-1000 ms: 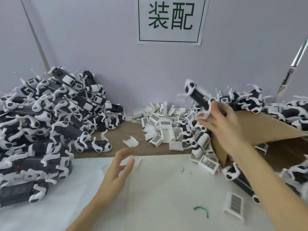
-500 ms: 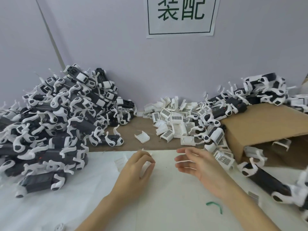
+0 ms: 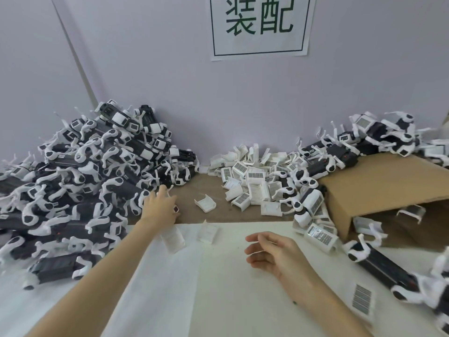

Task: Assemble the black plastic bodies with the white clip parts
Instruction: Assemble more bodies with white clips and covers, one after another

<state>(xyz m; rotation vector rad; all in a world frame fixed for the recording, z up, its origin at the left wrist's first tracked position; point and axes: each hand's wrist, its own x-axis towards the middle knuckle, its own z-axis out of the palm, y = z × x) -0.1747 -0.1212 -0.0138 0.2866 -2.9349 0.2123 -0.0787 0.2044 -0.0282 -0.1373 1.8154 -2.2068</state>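
Left hand [image 3: 161, 207] reaches to the near edge of the large left-hand pile of black bodies [image 3: 80, 181], fingers spread and touching or just short of a unit; it grips nothing that I can make out. Right hand [image 3: 272, 251] hangs over the white sheet [image 3: 206, 288], half curled, palm inward, empty. White clip parts [image 3: 252, 183] lie in a loose heap at centre against the wall, with one stray clip [image 3: 205, 203] on the brown board between heap and left hand, and two more [image 3: 206, 232] at the sheet's far edge. Judgement: bodies are rigid moulded plastic, light, long enough to take around the mid-section; their white arms look thin and liable to snag neighbours when pulled from the pile. Clips are small, hollow and stiff; pinch by the side walls. Cardboard box [image 3: 379, 190] at right lies on its side, opening toward the person, with a few clips and bodies spilling from its mouth and more units piled on top.
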